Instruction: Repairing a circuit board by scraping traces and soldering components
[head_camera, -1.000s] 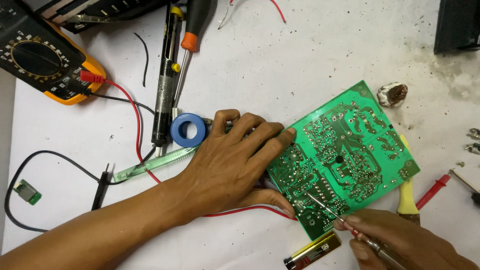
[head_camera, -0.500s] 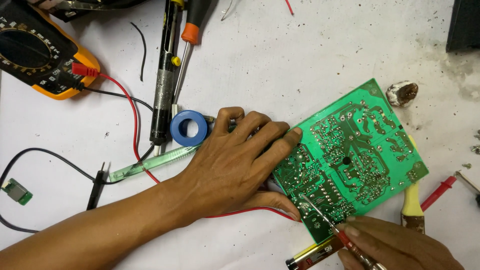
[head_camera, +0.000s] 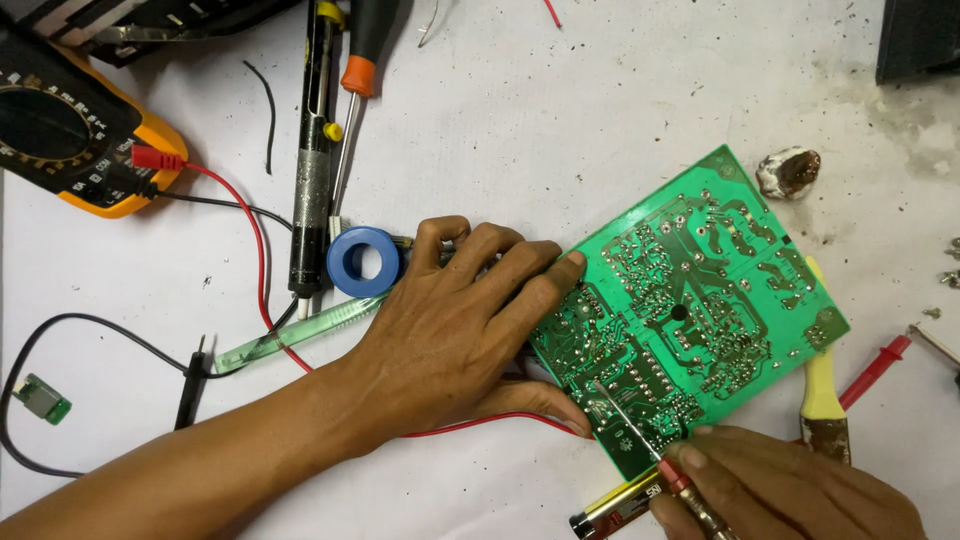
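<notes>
So, starting at the far left there's a little green module (head_camera: 41, 397) on the end of a black wire, and above it a yellow-and-black multimeter (head_camera: 75, 145) with its red lead (head_camera: 255, 250) trailing down across the white tabletop (head_camera: 560, 120). Next over, a black desoldering pump (head_camera: 310, 150) and an orange-collared screwdriver (head_camera: 355, 100) lie side by side, with a blue tape roll (head_camera: 365, 262) just below them and a clear green ruler (head_camera: 300, 335) angled under the wrist. The left hand (head_camera: 455, 330) is spread flat, palm down, fingertips pressing on the left edge of the green circuit board (head_camera: 690, 300), which sits solder side up and tilted, right of centre. The right hand (head_camera: 790, 490) at the bottom pinches a red probe (head_camera: 650, 440), its thin metal tip touching the solder joints near the board's lower corner. A battery (head_camera: 615, 505) lies just beside that hand, and a yellow-handled tool (head_camera: 822, 390) pokes out from under the board's right edge. Honestly the risky bit looks like that probe tip: the joints there are packed tight, so a small slip could bridge two pads. The board also seems propped on things beneath it, so if the left hand eases off it might rock and throw the tip off.
</notes>
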